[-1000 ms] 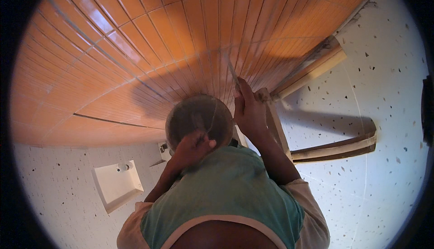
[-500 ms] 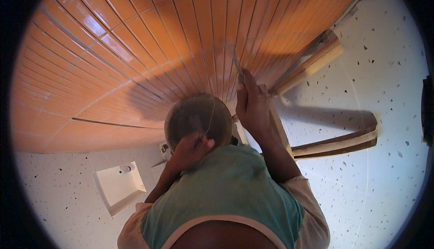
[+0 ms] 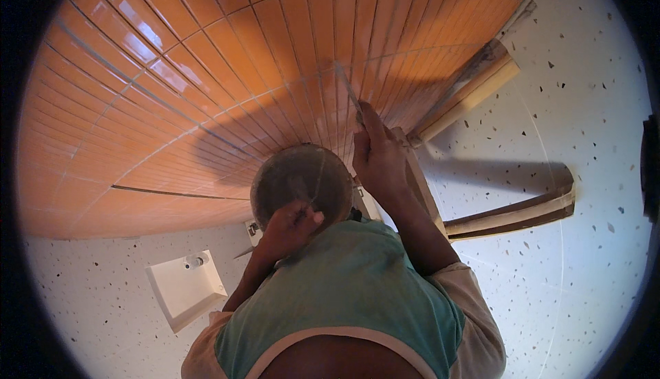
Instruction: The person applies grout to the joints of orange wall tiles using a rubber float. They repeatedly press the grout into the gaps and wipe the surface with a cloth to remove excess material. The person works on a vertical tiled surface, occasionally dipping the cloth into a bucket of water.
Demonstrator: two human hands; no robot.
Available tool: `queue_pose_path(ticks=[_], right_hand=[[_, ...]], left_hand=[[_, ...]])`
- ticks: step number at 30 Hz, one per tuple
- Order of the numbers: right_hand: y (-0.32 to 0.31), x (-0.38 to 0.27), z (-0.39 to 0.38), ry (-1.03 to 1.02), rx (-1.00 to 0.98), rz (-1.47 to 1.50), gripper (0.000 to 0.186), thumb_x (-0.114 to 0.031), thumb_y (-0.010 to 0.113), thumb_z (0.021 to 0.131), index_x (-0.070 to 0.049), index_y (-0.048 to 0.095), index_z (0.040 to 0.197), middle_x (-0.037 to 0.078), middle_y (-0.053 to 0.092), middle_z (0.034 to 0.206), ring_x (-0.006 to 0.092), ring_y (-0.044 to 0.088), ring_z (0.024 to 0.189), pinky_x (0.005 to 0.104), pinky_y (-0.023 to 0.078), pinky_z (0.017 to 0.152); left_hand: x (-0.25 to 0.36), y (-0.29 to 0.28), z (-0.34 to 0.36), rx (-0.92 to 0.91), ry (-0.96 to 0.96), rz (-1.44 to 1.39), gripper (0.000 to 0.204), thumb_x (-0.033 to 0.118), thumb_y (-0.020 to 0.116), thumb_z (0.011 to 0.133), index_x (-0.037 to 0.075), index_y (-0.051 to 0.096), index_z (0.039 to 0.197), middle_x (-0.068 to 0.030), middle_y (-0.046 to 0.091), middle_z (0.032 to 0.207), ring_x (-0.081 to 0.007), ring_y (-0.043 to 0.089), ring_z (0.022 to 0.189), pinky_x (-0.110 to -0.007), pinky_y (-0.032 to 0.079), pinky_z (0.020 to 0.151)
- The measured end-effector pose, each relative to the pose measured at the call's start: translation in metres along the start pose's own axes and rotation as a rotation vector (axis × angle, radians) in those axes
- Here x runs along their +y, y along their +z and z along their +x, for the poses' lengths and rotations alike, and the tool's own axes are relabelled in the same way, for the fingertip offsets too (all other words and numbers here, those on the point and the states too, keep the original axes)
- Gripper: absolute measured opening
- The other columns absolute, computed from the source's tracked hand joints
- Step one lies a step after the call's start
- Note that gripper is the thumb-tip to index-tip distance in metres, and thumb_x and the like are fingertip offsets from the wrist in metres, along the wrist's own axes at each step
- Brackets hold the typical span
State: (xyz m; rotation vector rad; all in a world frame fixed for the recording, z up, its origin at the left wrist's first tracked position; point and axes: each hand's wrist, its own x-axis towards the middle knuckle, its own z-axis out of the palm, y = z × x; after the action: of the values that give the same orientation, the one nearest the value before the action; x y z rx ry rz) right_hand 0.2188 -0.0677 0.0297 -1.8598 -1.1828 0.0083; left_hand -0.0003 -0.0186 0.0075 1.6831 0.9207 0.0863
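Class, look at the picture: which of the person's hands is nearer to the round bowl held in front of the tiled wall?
Left. The left hand grips the bowl at its lower rim; the right hand is beside it, apart, pressing a thin tool to the orange tiled wall.

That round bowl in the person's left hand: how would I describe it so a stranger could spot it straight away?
Start at the big wall of orange tiles and follow it down to its lower edge, above the speckled white floor. There the left hand grips the round bowl. It is the only round, grey, dusty thing; the wooden planks nearby are long and straight.
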Motion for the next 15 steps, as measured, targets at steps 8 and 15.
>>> queue_pose_path(ticks=[8,15], right_hand=[[-0.004,0.011,-0.015,0.025,0.033,0.029,0.049,-0.012,0.053,0.09,-0.011,0.042,0.137,0.024,0.064,0.1,0.0412,0.064,0.088,0.0487,0.053,0.071],[-0.009,0.013,-0.002,0.056,-0.042,0.039,0.04,-0.006,0.049,0.092,-0.003,0.045,0.132,0.028,0.06,0.113,0.0398,0.062,0.103,0.0426,0.052,0.082]], left_hand=[[-0.006,0.0,0.0,0.012,0.104,0.062,0.031,0.032,0.067,0.087,0.002,0.059,0.083,-0.0082,0.059,0.07,-0.0134,0.054,0.068,-0.033,0.047,0.064],[-0.007,0.0,0.001,-0.006,0.049,0.187,0.042,0.044,0.068,0.084,0.002,0.061,0.084,-0.012,0.06,0.071,-0.0189,0.059,0.07,-0.035,0.048,0.067]])
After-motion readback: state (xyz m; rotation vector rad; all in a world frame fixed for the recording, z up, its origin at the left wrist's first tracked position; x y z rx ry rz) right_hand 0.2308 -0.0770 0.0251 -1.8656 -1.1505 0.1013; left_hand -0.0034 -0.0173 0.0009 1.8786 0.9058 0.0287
